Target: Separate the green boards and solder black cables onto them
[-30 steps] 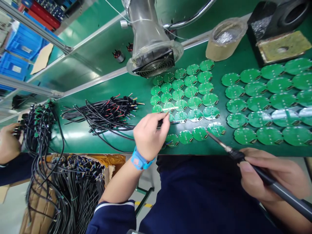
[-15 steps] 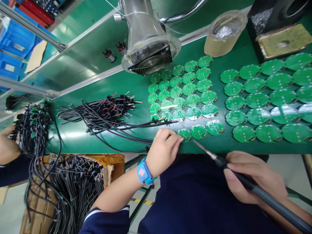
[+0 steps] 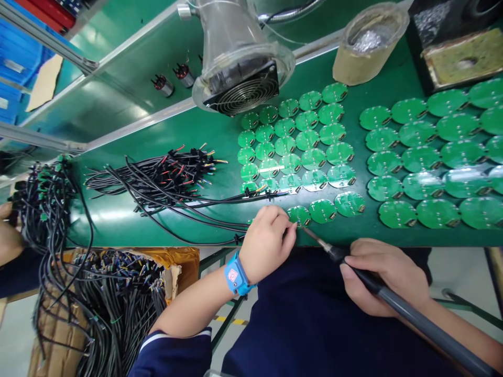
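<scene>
My right hand (image 3: pixel 387 275) grips a soldering iron (image 3: pixel 371 280) by its dark handle. The iron's thin tip reaches the lower edge of a round green circuit board (image 3: pixel 299 215), close to the fingertips of my left hand (image 3: pixel 267 235). That left hand is closed in a pinch at the board's left edge. Black cables (image 3: pixel 212 222) run in under it from the left, and the pinched wire end is mostly hidden by the fingers. A blue wrist strap (image 3: pixel 237 275) is around my left wrist. Two more boards (image 3: pixel 322 210) lie in the same row.
Rows of green boards (image 3: pixel 426 157) cover the right of the green bench. Black cables with coloured wire ends (image 3: pixel 168 170) are heaped at left. A fume extractor fan (image 3: pixel 243 91), a cardboard ring (image 3: pixel 357 57) and a sponge (image 3: pixel 463 60) stand behind. A co-worker's hand (image 3: pixel 10 238) is far left.
My right hand has moved left, bringing the soldering iron's tip to the board's edge by my left fingertips. My left hand stays pinched at about the same spot.
</scene>
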A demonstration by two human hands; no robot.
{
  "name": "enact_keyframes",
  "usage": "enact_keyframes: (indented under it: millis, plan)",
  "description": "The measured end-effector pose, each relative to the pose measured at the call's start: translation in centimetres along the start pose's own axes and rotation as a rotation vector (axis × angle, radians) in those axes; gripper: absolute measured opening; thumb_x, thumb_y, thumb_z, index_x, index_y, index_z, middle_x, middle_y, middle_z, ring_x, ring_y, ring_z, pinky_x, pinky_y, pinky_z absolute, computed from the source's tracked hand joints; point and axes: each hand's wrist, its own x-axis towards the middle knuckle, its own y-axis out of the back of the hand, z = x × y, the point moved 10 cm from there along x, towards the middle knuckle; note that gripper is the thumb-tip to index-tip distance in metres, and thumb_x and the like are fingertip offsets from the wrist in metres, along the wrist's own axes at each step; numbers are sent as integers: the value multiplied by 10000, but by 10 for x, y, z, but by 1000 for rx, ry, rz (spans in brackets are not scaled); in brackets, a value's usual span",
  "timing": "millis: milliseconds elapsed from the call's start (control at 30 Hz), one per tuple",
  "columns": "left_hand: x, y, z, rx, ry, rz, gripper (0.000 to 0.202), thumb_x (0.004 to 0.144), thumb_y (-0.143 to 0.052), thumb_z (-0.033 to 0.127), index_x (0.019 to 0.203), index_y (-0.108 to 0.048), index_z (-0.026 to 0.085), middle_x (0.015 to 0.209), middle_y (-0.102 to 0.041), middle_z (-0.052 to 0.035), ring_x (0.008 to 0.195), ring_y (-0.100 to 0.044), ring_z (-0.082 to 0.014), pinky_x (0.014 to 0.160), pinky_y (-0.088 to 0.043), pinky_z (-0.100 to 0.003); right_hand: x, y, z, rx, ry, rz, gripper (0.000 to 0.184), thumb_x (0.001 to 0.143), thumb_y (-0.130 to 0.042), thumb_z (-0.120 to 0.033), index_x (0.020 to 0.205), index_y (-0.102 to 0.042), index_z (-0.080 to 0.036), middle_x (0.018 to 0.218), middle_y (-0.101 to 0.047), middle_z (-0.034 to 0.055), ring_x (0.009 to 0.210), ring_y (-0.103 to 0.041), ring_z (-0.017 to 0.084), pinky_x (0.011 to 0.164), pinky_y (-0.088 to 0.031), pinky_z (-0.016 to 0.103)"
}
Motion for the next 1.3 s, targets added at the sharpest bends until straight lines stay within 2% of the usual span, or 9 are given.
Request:
enact_keyframes:
  millis: [267,500,667,767,833,1000,1133,1200,1300]
  plan:
    - [-4,1,3,86,-52,74,138,856,-469,212,757,-537,144,817,-562,-75,776,-500,-173,701,-460,-325,2,-6,-4,-32,27,-42,215,675,-546,-75,839,-517,-212,501,-416,-61,439,-413,93,428,-408,243]
    - [-4,-2,3,98,-66,67,146,860,-461,219,755,-533,147,821,-562,-79,780,-508,-174,700,-462,-325,-2,6,-1,-16,-25,19,226,674,-539,-58,844,-527,-208,513,-464,-49,467,-455,105,491,-461,278]
    - [-6,-3,1,85,-59,82,142,856,-463,218,749,-528,149,819,-557,-78,782,-510,-175,701,-461,-328,9,-5,-6,-112,16,-75,105,696,-529,-113,727,-501,-210,477,-422,-56,433,-435,94,430,-423,240]
    - [-6,-3,1,84,-48,94,141,854,-461,214,748,-527,148,815,-557,-79,782,-507,-176,700,-460,-328,12,-17,-11,-201,56,-169,136,704,-524,-126,622,-457,-211,461,-425,-48,415,-428,87,412,-414,230]
    - [-6,-3,1,85,-37,98,141,852,-461,209,744,-525,146,813,-557,-79,779,-503,-176,700,-458,-325,12,-20,-13,-247,61,-175,170,699,-527,-123,590,-432,-212,456,-423,-45,421,-432,90,415,-416,233]
    - [-5,-4,1,101,-10,111,151,850,-455,201,724,-517,145,786,-550,-73,749,-488,-172,681,-445,-324,8,-18,-20,-287,97,-103,172,675,-571,-123,620,-437,-216,494,-445,-42,451,-444,97,434,-421,247]
    - [-4,-5,0,101,11,124,152,849,-451,196,717,-508,148,780,-539,-70,749,-487,-172,678,-443,-324,4,-18,-14,-239,48,-129,138,692,-556,-115,656,-461,-208,496,-454,-40,444,-459,94,436,-436,242]
    - [-4,-5,-1,104,19,117,151,849,-451,197,719,-509,146,784,-535,-71,750,-486,-173,678,-442,-323,2,-9,-8,-169,2,-61,128,696,-556,-101,752,-500,-202,524,-478,-37,470,-493,104,457,-460,252]
    - [-4,-5,-1,99,25,94,156,852,-450,199,723,-515,139,787,-534,-73,751,-484,-174,684,-439,-328,-2,6,-1,-92,-48,54,255,684,-573,-75,894,-510,-206,598,-525,-22,534,-546,126,490,-491,275]
